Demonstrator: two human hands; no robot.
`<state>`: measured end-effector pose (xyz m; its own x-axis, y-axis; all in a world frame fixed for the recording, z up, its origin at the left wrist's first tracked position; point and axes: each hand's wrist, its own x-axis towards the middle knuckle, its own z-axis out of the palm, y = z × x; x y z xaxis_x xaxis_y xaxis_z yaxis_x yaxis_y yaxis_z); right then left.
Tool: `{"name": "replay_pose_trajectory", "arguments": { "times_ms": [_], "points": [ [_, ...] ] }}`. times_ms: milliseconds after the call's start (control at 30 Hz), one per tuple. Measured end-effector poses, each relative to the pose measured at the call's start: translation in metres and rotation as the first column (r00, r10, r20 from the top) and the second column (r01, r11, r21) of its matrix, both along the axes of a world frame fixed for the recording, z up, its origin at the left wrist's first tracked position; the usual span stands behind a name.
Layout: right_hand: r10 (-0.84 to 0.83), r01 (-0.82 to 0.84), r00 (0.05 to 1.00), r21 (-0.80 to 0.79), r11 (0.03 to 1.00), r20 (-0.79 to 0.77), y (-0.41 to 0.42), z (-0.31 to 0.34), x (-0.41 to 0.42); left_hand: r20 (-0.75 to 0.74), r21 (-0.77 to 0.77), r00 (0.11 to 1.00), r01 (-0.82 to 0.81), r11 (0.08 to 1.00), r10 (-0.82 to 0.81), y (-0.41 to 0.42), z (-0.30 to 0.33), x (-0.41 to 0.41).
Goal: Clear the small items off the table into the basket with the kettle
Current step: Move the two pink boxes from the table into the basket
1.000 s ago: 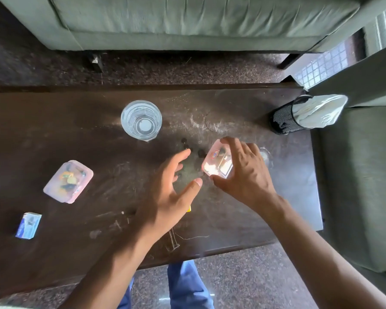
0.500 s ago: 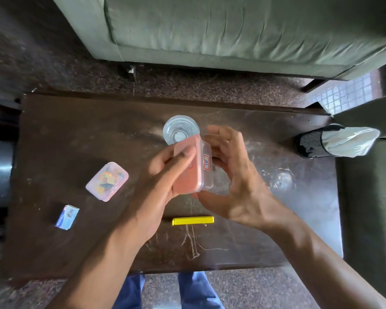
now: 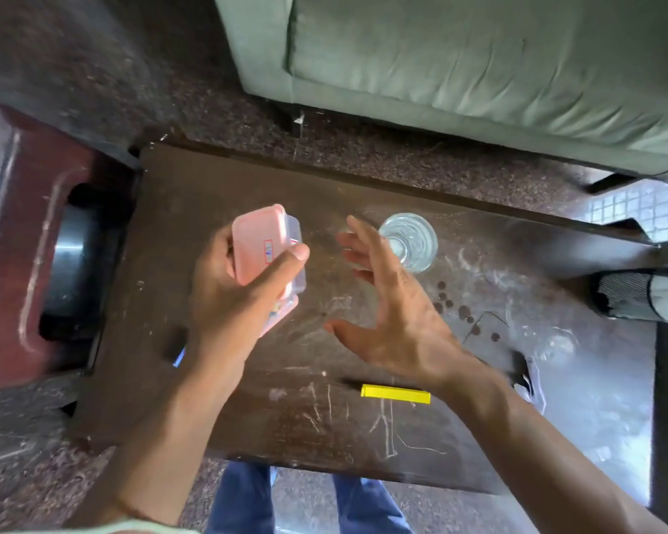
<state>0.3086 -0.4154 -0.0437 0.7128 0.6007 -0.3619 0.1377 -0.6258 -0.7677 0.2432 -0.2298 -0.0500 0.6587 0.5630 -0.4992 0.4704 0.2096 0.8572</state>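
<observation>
My left hand grips a small pink-lidded plastic box, held on edge above the left part of the dark wooden table. A second pink box lies on the table beneath it, mostly hidden by my hand. My right hand hovers open just right of the held box, fingers spread, holding nothing. A yellow stick-shaped item lies near the table's front edge. A blue-white packet peeks out beside my left wrist. Left of the table sits a reddish basket with a dark metal kettle in it.
A clear glass of water stands behind my right hand. Several small dark round bits are scattered on the table. A black mesh holder with white cloth lies at the right end. A green sofa faces the table's far side.
My left hand has taken the pink box from my right hand and carried it left. The right hand has let go and opened. The view has swung left, revealing the basket.
</observation>
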Motion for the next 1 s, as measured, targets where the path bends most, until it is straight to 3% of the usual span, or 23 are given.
{"name": "replay_pose_trajectory", "arguments": {
  "times_ms": [133,200,400,633,733,833,933,1000],
  "points": [
    [0.288,-0.196,0.924,-0.336,0.921,0.252,0.042,-0.031,-0.006,-0.033,0.073,0.999,0.006,0.997,-0.004,0.046,-0.004,-0.008],
    [0.393,-0.250,0.874,-0.428,0.868,0.286,0.061,-0.050,-0.012,-0.051,0.099,0.999,-0.001,0.995,0.006,0.066,-0.006,-0.014],
    [0.581,-0.408,0.782,-0.517,0.752,0.228,0.104,-0.089,-0.029,-0.037,0.136,0.995,-0.082,0.987,0.088,0.112,-0.010,-0.031],
    [0.665,-0.414,0.693,-0.602,0.683,0.278,0.136,-0.087,-0.027,-0.039,0.160,0.989,-0.134,0.978,0.141,0.139,-0.012,-0.043],
    [0.648,-0.386,0.692,-0.595,0.705,0.319,0.153,-0.073,-0.020,-0.035,0.152,0.990,-0.133,0.979,0.140,0.148,-0.005,-0.051],
    [0.550,-0.327,0.746,-0.514,0.793,0.375,0.179,-0.046,-0.011,-0.006,0.145,0.991,-0.131,0.981,0.134,0.162,0.007,-0.063],
    [0.417,-0.287,0.814,-0.345,0.894,0.403,0.215,-0.012,0.001,0.004,0.188,0.978,-0.204,0.961,0.207,0.180,0.022,-0.077],
    [0.320,-0.284,0.857,-0.148,0.947,0.404,0.243,0.012,0.004,-0.008,0.248,0.959,-0.272,0.930,0.283,0.191,0.034,-0.086]
  ]
}}
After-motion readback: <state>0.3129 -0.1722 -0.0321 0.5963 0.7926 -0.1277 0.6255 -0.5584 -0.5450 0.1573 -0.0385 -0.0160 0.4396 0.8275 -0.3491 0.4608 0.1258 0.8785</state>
